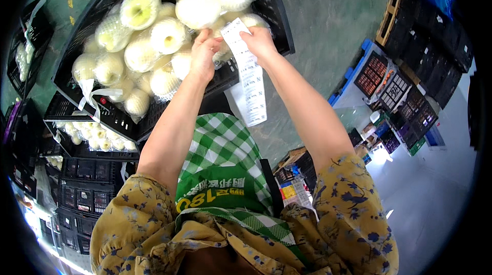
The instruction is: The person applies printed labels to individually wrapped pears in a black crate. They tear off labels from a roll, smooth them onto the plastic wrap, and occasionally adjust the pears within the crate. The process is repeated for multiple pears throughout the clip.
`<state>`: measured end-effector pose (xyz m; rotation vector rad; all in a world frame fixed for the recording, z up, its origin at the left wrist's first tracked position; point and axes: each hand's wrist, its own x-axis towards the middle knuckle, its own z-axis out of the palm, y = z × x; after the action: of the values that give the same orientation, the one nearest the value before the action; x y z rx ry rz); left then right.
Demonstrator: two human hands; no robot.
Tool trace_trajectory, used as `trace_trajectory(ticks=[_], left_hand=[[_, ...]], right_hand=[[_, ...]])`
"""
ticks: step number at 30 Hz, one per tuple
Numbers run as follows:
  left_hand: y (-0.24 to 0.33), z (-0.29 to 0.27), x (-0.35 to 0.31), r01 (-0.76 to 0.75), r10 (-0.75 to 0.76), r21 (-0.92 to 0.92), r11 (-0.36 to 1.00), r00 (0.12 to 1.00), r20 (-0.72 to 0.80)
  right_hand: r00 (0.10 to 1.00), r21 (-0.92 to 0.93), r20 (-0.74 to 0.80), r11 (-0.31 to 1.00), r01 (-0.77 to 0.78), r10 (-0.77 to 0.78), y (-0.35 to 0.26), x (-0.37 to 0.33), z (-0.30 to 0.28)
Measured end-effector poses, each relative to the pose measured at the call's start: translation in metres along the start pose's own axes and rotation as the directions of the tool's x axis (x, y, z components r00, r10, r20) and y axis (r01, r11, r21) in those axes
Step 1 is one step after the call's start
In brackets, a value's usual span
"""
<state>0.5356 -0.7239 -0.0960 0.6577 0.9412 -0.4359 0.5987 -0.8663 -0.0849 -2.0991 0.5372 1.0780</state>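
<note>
My right hand is closed on the upper end of a long white strip of printed labels. The strip hangs down in front of my apron. Just left of it, my left hand has its fingers curled together; whatever lies between them, if anything, is too small to make out. Both hands are above the near rim of a large black plastic crate. Pale, rounded produce, wrapped in white foam netting and clear film, is heaped in it. I cannot tell its exact kind.
Below the big crate at left, another black crate holds smaller pale produce. Stacked black crates stand at lower left. White ties hang over the crate's corner. At right are more crates and a wooden pallet on the green floor.
</note>
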Motion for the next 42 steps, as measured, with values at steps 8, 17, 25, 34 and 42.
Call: trace_trajectory(ticks=[8,17,25,34,42], left_hand=[[-0.003,-0.008,-0.002,-0.016,0.015,0.02,1.0,0.999,0.048],[-0.007,-0.01,0.001,0.028,-0.025,-0.054,0.998,0.999,0.048],[0.001,-0.006,-0.004,0.046,-0.047,0.05,0.998,0.999,0.024],[0.022,0.0,-0.01,0.14,-0.11,0.221,0.965,0.984,-0.139],[0.059,0.013,-0.016,-0.488,0.68,0.865,-0.113,0.596,0.426]], right_hand=[[0.978,0.34,0.046,0.917,-0.209,0.206,-0.021,0.011,0.016],[0.971,0.253,-0.057,0.944,-0.21,0.232,-0.009,0.045,0.031],[0.939,0.195,-0.094,0.931,-0.308,0.331,-0.01,0.069,0.033],[0.944,0.577,0.142,0.75,-0.322,0.296,-0.033,0.023,0.015],[0.932,0.477,0.175,0.801,-0.362,0.317,-0.012,0.006,0.001]])
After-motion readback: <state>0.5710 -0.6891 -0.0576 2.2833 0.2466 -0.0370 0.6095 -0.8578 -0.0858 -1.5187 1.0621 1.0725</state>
